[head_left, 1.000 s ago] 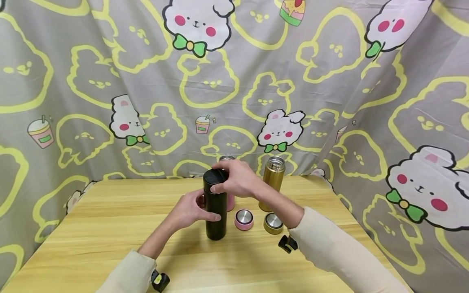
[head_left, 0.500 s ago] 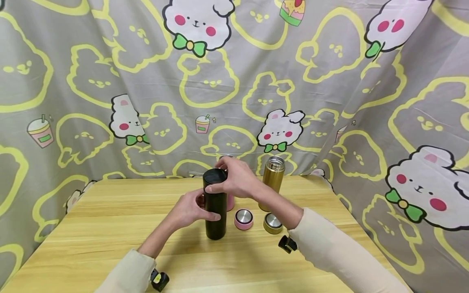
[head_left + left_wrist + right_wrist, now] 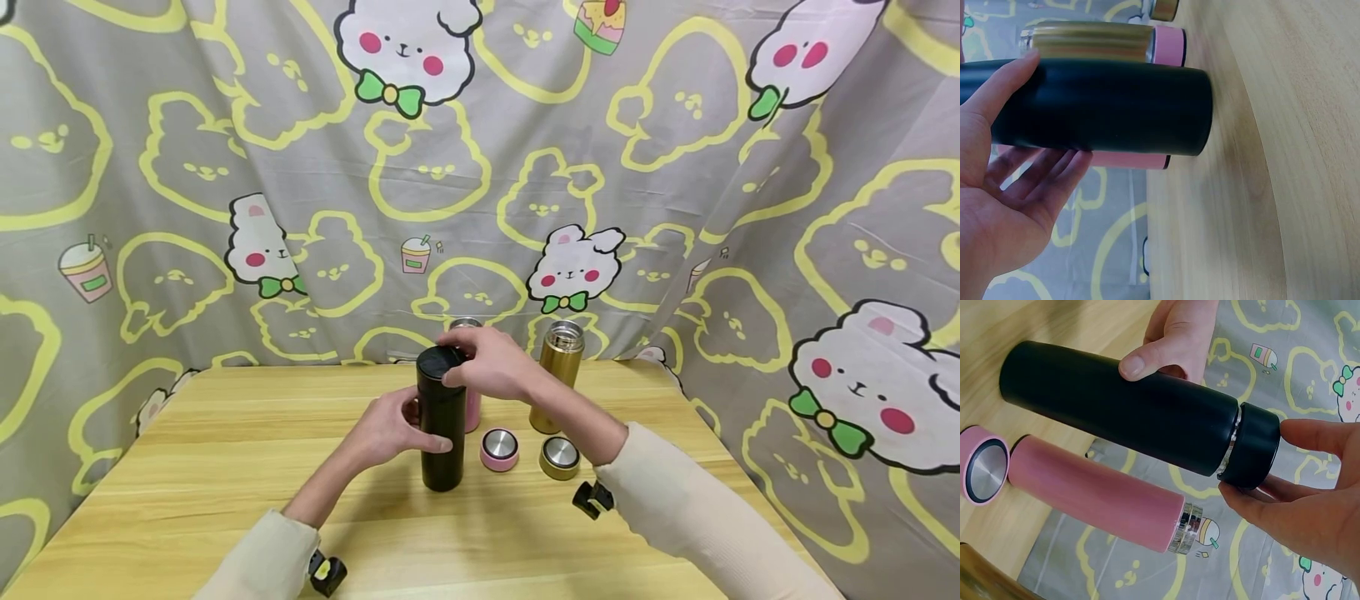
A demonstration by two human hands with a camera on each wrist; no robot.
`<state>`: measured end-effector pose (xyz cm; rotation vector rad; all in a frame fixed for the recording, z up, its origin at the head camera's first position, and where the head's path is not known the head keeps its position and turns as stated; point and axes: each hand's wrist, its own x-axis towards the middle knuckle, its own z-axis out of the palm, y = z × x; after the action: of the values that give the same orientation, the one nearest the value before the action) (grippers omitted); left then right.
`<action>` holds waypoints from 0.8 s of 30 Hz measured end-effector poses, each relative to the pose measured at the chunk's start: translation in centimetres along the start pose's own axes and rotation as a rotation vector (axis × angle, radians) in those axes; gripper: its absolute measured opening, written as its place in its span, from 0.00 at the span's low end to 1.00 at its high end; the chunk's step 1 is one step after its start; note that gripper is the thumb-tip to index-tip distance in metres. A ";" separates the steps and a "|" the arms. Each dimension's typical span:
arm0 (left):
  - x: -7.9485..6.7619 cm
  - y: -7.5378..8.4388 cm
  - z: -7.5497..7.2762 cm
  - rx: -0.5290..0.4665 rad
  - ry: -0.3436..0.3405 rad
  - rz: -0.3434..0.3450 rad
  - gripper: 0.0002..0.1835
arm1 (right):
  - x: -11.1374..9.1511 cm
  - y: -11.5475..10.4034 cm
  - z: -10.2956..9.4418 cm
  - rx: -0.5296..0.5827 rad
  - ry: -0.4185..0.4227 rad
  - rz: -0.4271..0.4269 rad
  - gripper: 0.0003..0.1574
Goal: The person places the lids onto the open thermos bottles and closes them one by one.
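A black thermos point(image 3: 442, 433) stands upright on the wooden table in the head view. My left hand point(image 3: 384, 432) grips its body from the left, the thumb lying across the front. Over the top, my right hand point(image 3: 495, 365) holds the black lid point(image 3: 1257, 447) between thumb and fingers. A thin band of silver neck point(image 3: 1230, 450) shows between lid and body in the right wrist view. Just behind stands a lidless pink thermos point(image 3: 1097, 490), partly hidden by the black one and my right hand in the head view.
A lidless gold thermos point(image 3: 557, 375) stands at the back right, partly behind my right forearm. The pink lid point(image 3: 499, 450) and the gold lid point(image 3: 559, 458) lie steel side up on the table point(image 3: 247, 450). A patterned curtain point(image 3: 315, 192) hangs behind the table.
My right thumb and fingers have shifted round the black lid, the thumb first to the left, then back to the right. The left hand and thermos keep their place.
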<state>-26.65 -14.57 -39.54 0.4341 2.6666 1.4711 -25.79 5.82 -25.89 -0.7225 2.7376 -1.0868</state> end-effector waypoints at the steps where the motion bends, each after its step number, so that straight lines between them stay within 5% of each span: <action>1: 0.0 0.0 0.0 0.000 0.002 -0.001 0.37 | 0.0 0.0 0.0 -0.003 0.001 -0.002 0.35; 17: -0.1 0.0 -0.1 -0.004 0.005 0.009 0.37 | -0.1 -0.1 0.5 -0.085 0.102 0.017 0.33; 24: -0.1 -0.1 0.0 -0.007 0.001 0.018 0.37 | -0.2 -0.2 0.5 -0.121 0.068 0.004 0.40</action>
<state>-26.63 -14.67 -39.63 0.4584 2.6643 1.4857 -25.39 5.45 -26.12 -0.7081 2.8816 -0.9693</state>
